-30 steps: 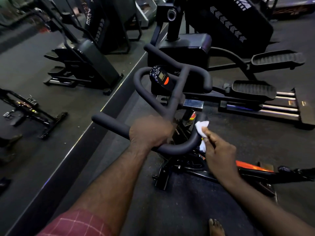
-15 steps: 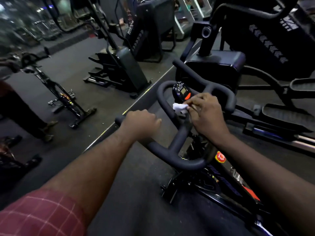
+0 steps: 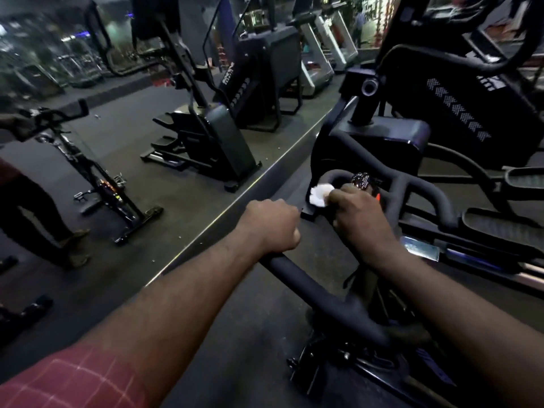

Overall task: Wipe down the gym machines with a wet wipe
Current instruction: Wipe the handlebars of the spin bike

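A black spin-bike handlebar (image 3: 318,293) curves across the lower middle of the view. My left hand (image 3: 269,223) grips its left end in a fist. My right hand (image 3: 357,219) pinches a crumpled white wet wipe (image 3: 320,195) and holds it against the inner loop of the handlebar, just left of the small round console (image 3: 362,180). Most of the console's face is hidden behind my right hand.
A mirror wall on the left reflects a spin bike (image 3: 97,178), a stair machine (image 3: 217,142) and a standing person (image 3: 26,201). A large elliptical machine (image 3: 441,125) with foot pedals (image 3: 506,228) stands close behind the handlebar on the right. Treadmills (image 3: 323,54) line the back.
My right hand has carried the wipe from the handlebar's right bend up to the centre near the console, then slightly left onto the inner loop. My left hand keeps its grip.
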The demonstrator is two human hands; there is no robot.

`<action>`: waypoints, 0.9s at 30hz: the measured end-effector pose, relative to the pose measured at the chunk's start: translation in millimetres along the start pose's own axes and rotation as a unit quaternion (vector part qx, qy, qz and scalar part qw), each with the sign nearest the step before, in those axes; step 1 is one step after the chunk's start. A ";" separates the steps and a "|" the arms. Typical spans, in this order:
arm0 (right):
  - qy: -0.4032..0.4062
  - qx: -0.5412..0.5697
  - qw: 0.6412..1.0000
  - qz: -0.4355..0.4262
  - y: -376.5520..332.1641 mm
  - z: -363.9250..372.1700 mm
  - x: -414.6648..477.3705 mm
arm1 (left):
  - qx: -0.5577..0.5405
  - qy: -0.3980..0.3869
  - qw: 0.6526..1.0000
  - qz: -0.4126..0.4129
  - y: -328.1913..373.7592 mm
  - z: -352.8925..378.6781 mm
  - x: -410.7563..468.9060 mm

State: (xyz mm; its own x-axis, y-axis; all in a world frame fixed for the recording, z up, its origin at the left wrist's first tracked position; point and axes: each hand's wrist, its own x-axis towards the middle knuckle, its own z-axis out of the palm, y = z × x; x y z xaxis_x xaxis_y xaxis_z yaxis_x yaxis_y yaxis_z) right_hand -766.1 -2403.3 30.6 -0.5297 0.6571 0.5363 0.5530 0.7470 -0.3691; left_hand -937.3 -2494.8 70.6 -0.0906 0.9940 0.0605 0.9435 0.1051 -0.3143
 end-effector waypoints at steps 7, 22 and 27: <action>-0.035 -0.004 0.999 -0.009 -12.5 -3.8 14.5 | -0.056 -0.021 0.997 -0.048 7.3 -3.7 0.3; -0.111 -0.027 0.993 0.020 -22.2 -29.9 14.5 | 0.018 -0.070 0.994 -0.082 23.4 -17.9 -13.5; -0.130 -0.070 0.988 0.039 -24.6 -32.9 -11.9 | 0.006 -0.062 0.995 -0.076 24.6 -16.0 -10.4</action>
State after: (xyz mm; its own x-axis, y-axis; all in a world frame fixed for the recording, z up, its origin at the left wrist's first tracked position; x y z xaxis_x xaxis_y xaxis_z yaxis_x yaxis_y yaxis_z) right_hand -752.2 -2432.9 58.2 -0.6195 0.7294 0.2902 0.6724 0.6838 -0.2834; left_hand -908.1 -2503.0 77.4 -0.2711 0.9625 -0.0085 0.9119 0.2540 -0.3223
